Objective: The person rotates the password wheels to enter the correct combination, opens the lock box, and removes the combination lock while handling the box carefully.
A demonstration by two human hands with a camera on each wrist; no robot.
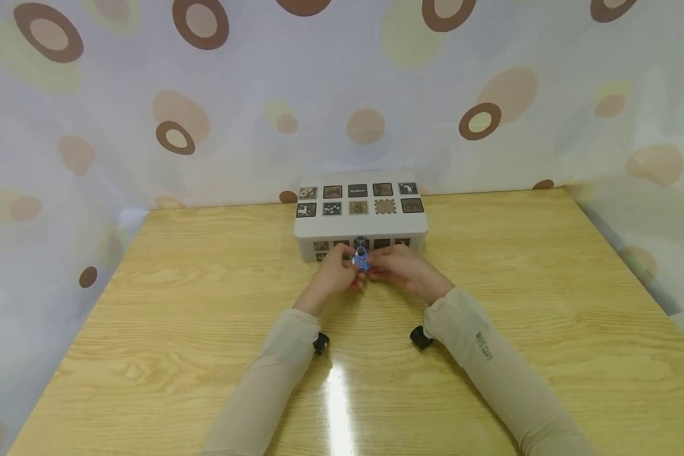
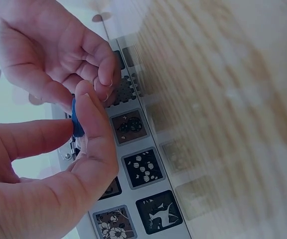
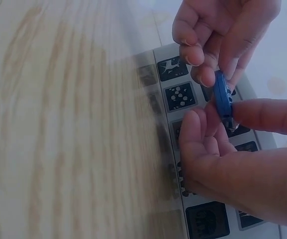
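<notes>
A small blue combination padlock (image 1: 361, 260) is in front of a white box (image 1: 360, 223) near its front face. My left hand (image 1: 336, 269) pinches the padlock between thumb and finger from the left. From the right, my right hand (image 1: 401, 267) pinches it too, its thumb against the body. In the right wrist view the padlock (image 3: 222, 99) is seen edge-on, with small dials along its side. A metal clasp (image 2: 72, 149) shows partly behind the fingers in the left wrist view. Whether the shackle is through the clasp is hidden.
The box carries dark picture squares and stands at the back of the wooden table (image 1: 205, 297), close to a spotted curtain (image 1: 330, 95). A black wrist device (image 1: 321, 343) shows by the left sleeve, another black device (image 1: 420, 337) by the right sleeve.
</notes>
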